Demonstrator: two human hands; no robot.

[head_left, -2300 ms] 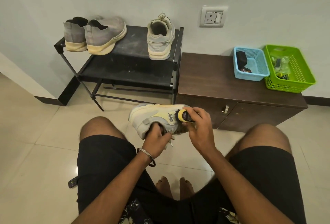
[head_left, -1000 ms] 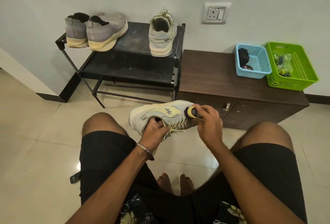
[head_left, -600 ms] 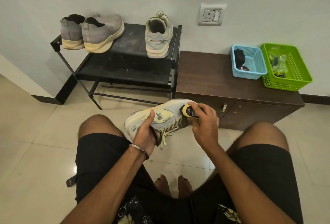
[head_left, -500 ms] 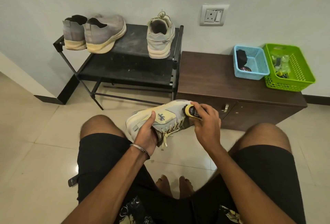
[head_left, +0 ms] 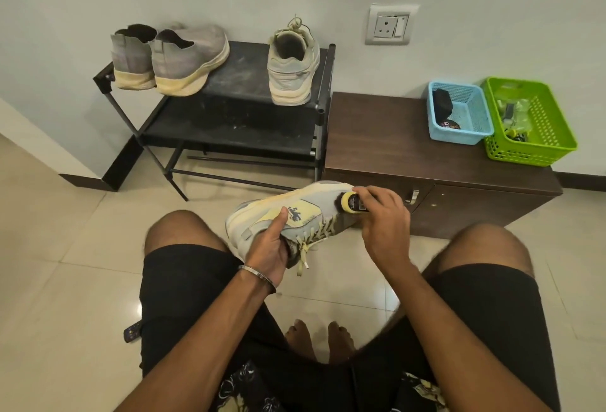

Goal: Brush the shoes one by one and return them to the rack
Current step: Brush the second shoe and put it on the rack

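left hand (head_left: 269, 247) fingers grip sneaker (head_left: 295, 214) (thumb on top) | right hand (head_left: 385, 218) fingers pinch brush (head_left: 351, 203)

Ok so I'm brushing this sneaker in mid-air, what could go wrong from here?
1. The left hand grips the sneaker only at its heel end; the brush presses near the toe, so it could twist loose and drop on the tiled floor.
2. The loose laces dangle and may catch the bristles.
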